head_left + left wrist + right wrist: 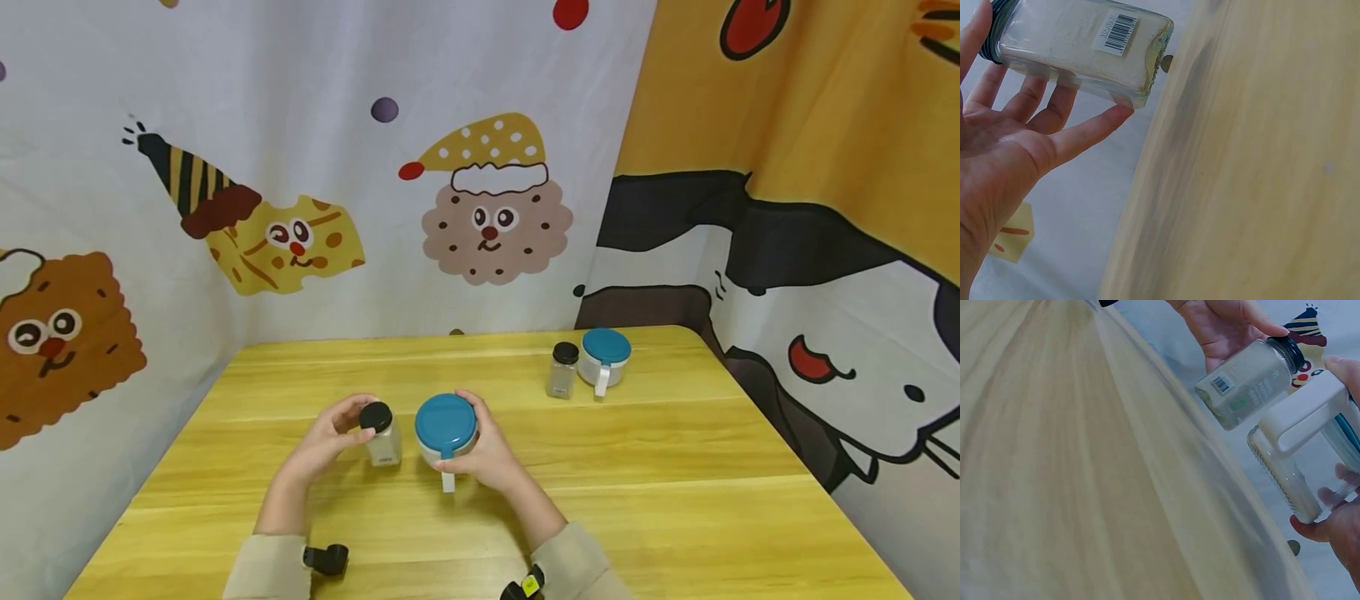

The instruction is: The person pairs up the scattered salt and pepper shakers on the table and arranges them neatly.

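My left hand (330,435) holds a glass spice jar (384,447) with a black lid, thumb at the front near the lid and fingers behind. Pale powder fills much of this jar, and a barcode label (1116,32) shows near its base in the left wrist view. Just to the right, my right hand (491,450) grips a clear seasoning pot with a blue lid (446,422) and a white handle (1307,415). Its fingers curl round the far side, with the thumb near the handle. Some whitish contents lie at the bottom of the pot. Both containers stand upright, side by side, apart.
Farther back on the right of the wooden table (675,508) stand a second black-lidded jar (562,375) and a second blue-lidded pot (606,354), close together. A printed curtain (300,75) hangs behind the table's far edge and along the sides.
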A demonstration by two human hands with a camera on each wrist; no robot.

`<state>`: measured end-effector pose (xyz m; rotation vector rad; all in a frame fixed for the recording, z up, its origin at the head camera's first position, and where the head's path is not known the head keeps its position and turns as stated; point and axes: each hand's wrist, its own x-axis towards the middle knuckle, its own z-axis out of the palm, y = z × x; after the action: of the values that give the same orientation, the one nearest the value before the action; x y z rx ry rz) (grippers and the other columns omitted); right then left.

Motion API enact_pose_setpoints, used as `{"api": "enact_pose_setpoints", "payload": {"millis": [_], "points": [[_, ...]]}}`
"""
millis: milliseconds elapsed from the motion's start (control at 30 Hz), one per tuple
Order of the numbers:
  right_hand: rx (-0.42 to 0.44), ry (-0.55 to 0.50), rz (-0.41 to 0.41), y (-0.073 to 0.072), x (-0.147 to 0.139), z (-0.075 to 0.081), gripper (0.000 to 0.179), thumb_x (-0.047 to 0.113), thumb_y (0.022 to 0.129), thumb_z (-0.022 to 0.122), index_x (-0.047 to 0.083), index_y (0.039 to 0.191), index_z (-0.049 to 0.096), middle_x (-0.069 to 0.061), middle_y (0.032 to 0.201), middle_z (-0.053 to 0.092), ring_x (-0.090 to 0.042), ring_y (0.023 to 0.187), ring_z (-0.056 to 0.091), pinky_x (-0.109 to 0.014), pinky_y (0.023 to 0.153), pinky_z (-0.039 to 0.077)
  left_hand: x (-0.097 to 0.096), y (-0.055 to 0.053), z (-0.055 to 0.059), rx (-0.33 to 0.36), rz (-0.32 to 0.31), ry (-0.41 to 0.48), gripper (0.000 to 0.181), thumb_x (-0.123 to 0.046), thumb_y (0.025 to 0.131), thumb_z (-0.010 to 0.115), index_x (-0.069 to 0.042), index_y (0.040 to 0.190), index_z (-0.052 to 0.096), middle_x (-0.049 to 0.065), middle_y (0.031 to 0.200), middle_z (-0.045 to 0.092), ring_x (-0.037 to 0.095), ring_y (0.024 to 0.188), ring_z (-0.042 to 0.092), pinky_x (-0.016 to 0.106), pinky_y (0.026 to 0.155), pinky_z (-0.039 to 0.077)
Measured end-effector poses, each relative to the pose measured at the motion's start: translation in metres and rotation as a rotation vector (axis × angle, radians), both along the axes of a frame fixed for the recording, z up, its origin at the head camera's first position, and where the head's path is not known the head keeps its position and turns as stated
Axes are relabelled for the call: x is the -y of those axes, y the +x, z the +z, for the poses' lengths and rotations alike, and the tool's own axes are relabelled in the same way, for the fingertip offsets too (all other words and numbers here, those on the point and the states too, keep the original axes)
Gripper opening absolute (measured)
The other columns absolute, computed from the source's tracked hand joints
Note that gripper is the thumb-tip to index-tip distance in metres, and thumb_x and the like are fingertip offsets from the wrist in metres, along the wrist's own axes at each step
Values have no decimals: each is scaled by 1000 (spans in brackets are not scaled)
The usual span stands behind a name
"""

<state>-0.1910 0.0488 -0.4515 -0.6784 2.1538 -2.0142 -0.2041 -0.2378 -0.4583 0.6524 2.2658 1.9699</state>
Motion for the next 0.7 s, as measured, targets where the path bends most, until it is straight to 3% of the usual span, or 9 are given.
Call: {"api": "enact_pose_setpoints", "payload": {"millis": [700], "points": [[21, 2, -13, 1, 12, -11, 100, 3, 67, 86, 14, 148, 27, -17, 138, 43, -34, 120, 47, -51, 99, 37, 8, 0, -6, 32, -13, 17, 46, 2, 91, 61, 9, 132, 43, 1, 112, 62, 18, 105, 55, 33, 85, 46]]}}
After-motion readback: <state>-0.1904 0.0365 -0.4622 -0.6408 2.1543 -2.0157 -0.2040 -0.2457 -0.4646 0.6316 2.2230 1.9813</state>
